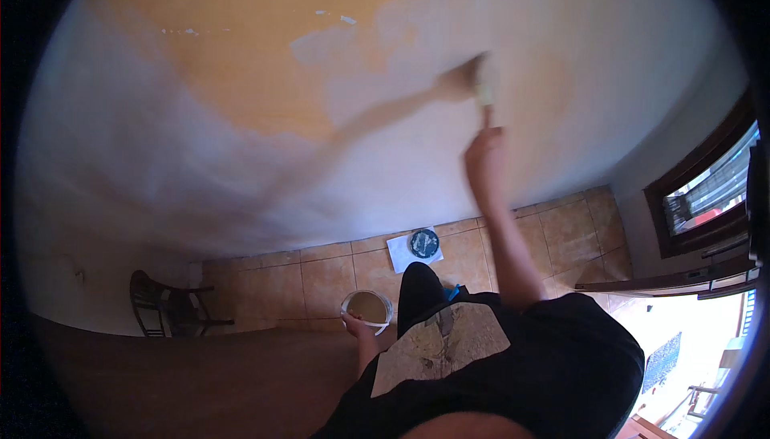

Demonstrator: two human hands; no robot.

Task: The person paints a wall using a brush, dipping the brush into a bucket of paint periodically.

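Observation:
My right hand [485, 153] is raised before the wall and grips the handle of a paintbrush [485, 87], whose bristles are blurred at the wall surface. The wall [252, 72] shows bare yellow-orange areas beside pale, whitish coated ones, and the brush and hand cast a shadow on it. Low in front of my body, my left hand [357, 324] holds a white plastic bucket [390, 313] by its rim. Brownish or beige liquid is visible inside the bucket.
A round dark lid [425, 243] smeared with white lies on a white sheet [399, 254] on the tiled floor [328, 270]. At left stands a dark wooden chair [174, 306]. To the right are a dark-framed window [662, 222] and a bright doorway [674, 331].

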